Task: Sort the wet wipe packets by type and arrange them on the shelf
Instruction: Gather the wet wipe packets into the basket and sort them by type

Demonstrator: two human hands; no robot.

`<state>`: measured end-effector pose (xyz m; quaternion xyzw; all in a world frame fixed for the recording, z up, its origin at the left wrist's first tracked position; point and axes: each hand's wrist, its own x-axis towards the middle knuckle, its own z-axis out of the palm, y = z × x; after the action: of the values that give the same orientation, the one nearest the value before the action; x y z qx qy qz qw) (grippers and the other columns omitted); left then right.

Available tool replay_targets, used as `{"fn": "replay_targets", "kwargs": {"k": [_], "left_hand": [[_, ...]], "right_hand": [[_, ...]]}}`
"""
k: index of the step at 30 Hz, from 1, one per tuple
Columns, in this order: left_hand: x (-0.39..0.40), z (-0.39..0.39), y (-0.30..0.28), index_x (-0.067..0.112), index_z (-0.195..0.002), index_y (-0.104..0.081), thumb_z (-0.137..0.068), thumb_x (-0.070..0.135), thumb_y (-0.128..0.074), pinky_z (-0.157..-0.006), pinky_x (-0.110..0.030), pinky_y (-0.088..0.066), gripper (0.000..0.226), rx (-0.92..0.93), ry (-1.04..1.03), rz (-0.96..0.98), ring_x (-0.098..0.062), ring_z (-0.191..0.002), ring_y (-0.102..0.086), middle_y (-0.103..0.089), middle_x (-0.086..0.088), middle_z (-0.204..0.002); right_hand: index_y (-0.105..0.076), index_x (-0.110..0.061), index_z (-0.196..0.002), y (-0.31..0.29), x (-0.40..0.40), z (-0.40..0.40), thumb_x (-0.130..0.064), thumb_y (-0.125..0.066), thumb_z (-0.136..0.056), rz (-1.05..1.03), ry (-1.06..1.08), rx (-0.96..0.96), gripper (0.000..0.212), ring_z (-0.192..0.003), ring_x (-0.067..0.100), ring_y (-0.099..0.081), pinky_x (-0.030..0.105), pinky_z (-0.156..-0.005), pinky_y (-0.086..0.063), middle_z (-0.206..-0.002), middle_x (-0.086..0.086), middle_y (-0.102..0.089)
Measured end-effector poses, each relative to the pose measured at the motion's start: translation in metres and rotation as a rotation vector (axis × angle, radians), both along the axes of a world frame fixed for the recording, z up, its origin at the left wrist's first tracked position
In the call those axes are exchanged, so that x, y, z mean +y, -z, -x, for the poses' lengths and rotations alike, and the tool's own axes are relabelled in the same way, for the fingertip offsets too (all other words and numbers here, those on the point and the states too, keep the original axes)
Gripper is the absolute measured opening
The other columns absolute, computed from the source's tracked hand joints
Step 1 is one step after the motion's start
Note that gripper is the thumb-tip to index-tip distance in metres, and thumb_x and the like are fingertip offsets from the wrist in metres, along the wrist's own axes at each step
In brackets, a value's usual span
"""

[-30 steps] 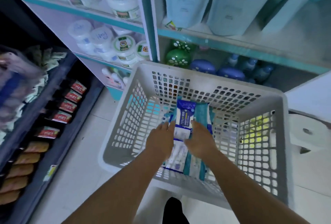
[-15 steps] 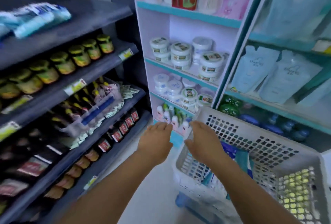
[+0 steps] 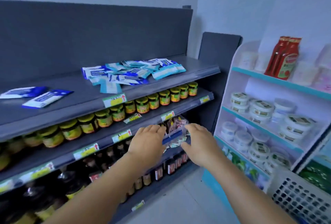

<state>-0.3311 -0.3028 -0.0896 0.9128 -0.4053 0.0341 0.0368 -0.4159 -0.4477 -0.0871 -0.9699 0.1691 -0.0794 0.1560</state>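
blue-white wipe packets heaped on top shelf, well above both empty, flat-fingered hands

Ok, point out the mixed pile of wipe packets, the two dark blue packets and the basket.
mixed pile of wipe packets (image 3: 132, 73): head view, middle of the heap.
two dark blue packets (image 3: 47, 98): head view, the nearer packet's face.
basket (image 3: 300, 204): head view, perforated wall.

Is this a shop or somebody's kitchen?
It looks like a small shop. The grey shelves have price tags along their edges, long rows of identical jars fill them, and a white rack holds matching tubs. Wet wipe packets lie on the top shelf.
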Motion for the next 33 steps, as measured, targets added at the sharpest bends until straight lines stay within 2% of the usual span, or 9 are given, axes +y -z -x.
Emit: {"fn": "replay_targets", "kwargs": {"k": [3, 7, 16, 21, 24, 26, 28, 32, 33], "left_hand": [[0.042, -0.02, -0.016, 0.02, -0.151, -0.018, -0.098, 0.039, -0.043, -0.116, -0.034, -0.017, 0.061, -0.035, -0.087, 0.034, -0.019, -0.143, -0.021, -0.025, 0.002, -0.155], [0.091, -0.045, -0.03, 0.022, -0.149, -0.022, -0.096, 0.039, -0.047, -0.116, -0.033, -0.019, 0.061, -0.081, -0.207, 0.091, -0.019, -0.141, -0.025, -0.029, 0.003, -0.153], [0.163, -0.12, -0.045, 0.023, -0.148, -0.024, -0.096, 0.042, -0.044, -0.113, -0.03, -0.022, 0.059, -0.132, -0.454, 0.113, -0.015, -0.139, -0.029, -0.033, 0.005, -0.151], [0.182, -0.172, -0.049, 0.021, -0.149, -0.023, -0.098, 0.041, -0.038, -0.112, -0.031, -0.023, 0.056, -0.112, -0.562, 0.101, -0.017, -0.139, -0.029, -0.032, 0.003, -0.152], [0.189, -0.202, -0.05, 0.02, -0.146, -0.028, -0.099, 0.041, -0.036, -0.109, -0.03, -0.024, 0.052, -0.11, -0.635, 0.104, -0.018, -0.136, -0.033, -0.036, 0.002, -0.149], [0.195, -0.222, -0.048, 0.018, -0.144, -0.031, -0.1, 0.042, -0.034, -0.109, -0.03, -0.024, 0.051, -0.105, -0.689, 0.097, -0.018, -0.136, -0.033, -0.037, 0.002, -0.148], [0.202, -0.24, -0.044, 0.018, -0.142, -0.034, -0.1, 0.043, -0.03, -0.11, -0.031, -0.024, 0.049, -0.088, -0.748, 0.081, -0.017, -0.136, -0.032, -0.039, 0.003, -0.146], [0.215, -0.26, -0.038, 0.021, -0.119, -0.052, -0.101, 0.04, -0.026, -0.099, -0.033, -0.032, 0.037, -0.042, -0.827, 0.035, -0.021, -0.119, -0.047, -0.053, 0.003, -0.128], [0.218, -0.263, -0.039, 0.022, -0.115, -0.054, -0.101, 0.04, -0.027, -0.096, -0.033, -0.034, 0.036, -0.06, -0.828, 0.041, -0.022, -0.115, -0.05, -0.056, 0.003, -0.122]], "right_hand": [[-0.034, -0.018, -0.144, -0.015, 0.031, -0.032, -0.034, -0.053, -0.095, 0.01, -0.098, 0.0, 0.055, -0.135, 0.018, -0.031, 0.031, -0.111, -0.029, -0.147, -0.003, -0.036], [-0.027, -0.018, -0.149, -0.032, 0.068, -0.076, -0.035, -0.051, -0.096, 0.018, -0.214, -0.012, 0.06, -0.141, 0.017, -0.024, 0.031, -0.114, -0.024, -0.153, -0.004, -0.027], [-0.037, -0.018, -0.141, -0.05, 0.135, -0.193, -0.036, -0.053, -0.094, 0.075, -0.422, -0.07, 0.053, -0.133, 0.02, -0.036, 0.033, -0.108, -0.031, -0.146, -0.001, -0.038], [-0.031, -0.02, -0.146, -0.052, 0.15, -0.263, -0.036, -0.05, -0.096, 0.035, -0.507, -0.055, 0.056, -0.137, 0.017, -0.03, 0.033, -0.112, -0.028, -0.15, -0.004, -0.033], [-0.03, -0.017, -0.146, -0.05, 0.152, -0.301, -0.041, -0.043, -0.098, 0.15, -0.495, -0.029, 0.056, -0.139, 0.021, -0.027, 0.034, -0.113, -0.022, -0.149, 0.0, -0.035], [-0.033, -0.012, -0.142, -0.045, 0.153, -0.325, -0.046, -0.035, -0.098, 0.223, -0.428, 0.076, 0.055, -0.137, 0.027, -0.029, 0.039, -0.112, -0.022, -0.146, 0.007, -0.038], [-0.041, -0.01, -0.132, -0.041, 0.159, -0.344, -0.047, -0.029, -0.099, 0.231, -0.424, 0.172, 0.051, -0.129, 0.029, -0.037, 0.041, -0.107, -0.03, -0.138, 0.01, -0.044], [-0.05, -0.011, -0.105, -0.041, 0.181, -0.362, -0.036, -0.025, -0.101, 0.101, -0.653, 0.175, 0.036, -0.115, 0.029, -0.049, 0.038, -0.088, -0.037, -0.113, 0.007, -0.055], [-0.052, -0.011, -0.107, -0.042, 0.186, -0.365, -0.034, -0.025, -0.101, 0.029, -0.7, 0.154, 0.035, -0.113, 0.029, -0.051, 0.036, -0.087, -0.039, -0.113, 0.006, -0.057]]}}
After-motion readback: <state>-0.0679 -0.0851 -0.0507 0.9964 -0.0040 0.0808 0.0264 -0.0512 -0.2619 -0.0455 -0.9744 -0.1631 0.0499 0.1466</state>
